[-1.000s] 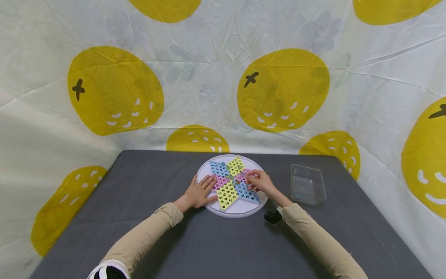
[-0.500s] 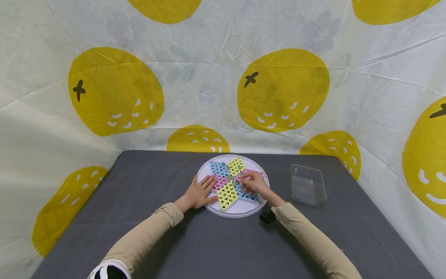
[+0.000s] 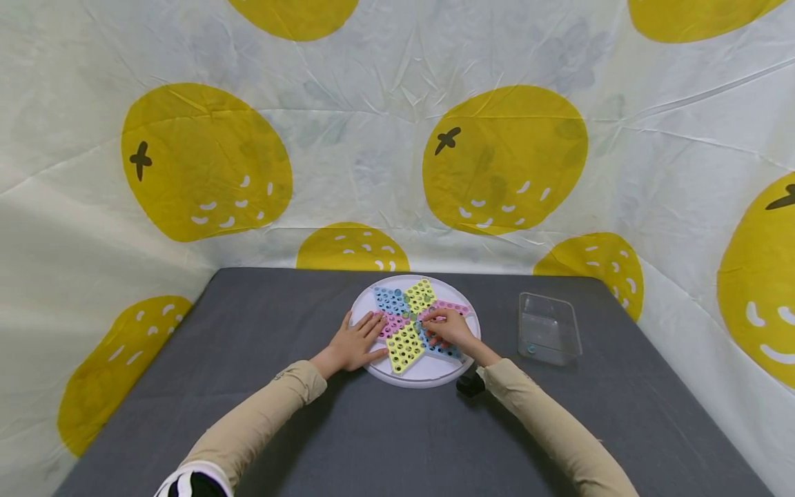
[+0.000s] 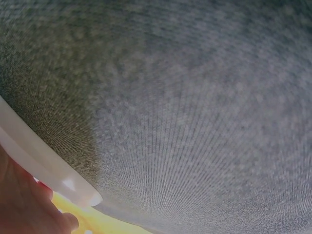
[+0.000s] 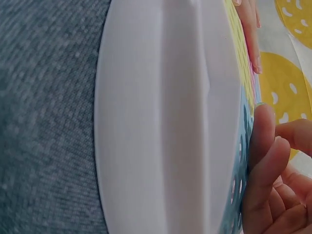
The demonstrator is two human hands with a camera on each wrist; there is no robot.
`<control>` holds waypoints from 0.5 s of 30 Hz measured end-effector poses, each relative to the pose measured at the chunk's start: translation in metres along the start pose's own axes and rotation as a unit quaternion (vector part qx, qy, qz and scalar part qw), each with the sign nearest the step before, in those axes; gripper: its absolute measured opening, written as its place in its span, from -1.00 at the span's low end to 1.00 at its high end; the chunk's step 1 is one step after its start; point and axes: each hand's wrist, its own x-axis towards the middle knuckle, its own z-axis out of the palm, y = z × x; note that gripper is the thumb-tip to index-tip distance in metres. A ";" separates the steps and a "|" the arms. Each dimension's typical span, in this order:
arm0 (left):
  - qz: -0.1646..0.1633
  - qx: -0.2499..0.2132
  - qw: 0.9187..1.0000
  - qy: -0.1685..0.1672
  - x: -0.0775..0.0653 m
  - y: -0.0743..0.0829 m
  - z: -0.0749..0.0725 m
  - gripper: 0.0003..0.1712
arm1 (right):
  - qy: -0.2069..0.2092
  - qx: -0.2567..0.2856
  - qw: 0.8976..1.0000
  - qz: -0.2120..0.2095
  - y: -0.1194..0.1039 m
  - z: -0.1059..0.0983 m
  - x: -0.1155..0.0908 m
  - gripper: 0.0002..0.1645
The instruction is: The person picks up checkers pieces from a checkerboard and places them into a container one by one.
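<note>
Marble [image 3: 531, 349] in clear box [image 3: 551, 323]

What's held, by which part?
Left hand holds nothing, resting on the board. Right hand: can't tell whether it pinches anything; no grip point visible.

Pale, creased fabric walls [image 3: 360, 159] printed with yellow fruit [image 3: 207, 183] stand around a dark grey tabletop [image 3: 397, 442].
In the head view, large fruit with small white dashes sit at ten, two, three and eight o'clock; the tabletop spreads at six. A long fold [image 3: 714, 91] slants towards two, and soft light gives the fabric a faint sheen.
</note>
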 end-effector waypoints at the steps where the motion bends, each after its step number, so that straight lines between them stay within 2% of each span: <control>1: 0.000 -0.002 1.000 0.001 0.000 0.000 -0.001 -0.20 | 0.002 -0.004 1.000 0.002 0.000 0.000 0.000 -0.70; 15: 0.003 -0.002 1.000 0.006 0.000 0.001 -0.001 -0.20 | 0.007 -0.013 1.000 -0.001 0.001 0.004 0.000 -0.73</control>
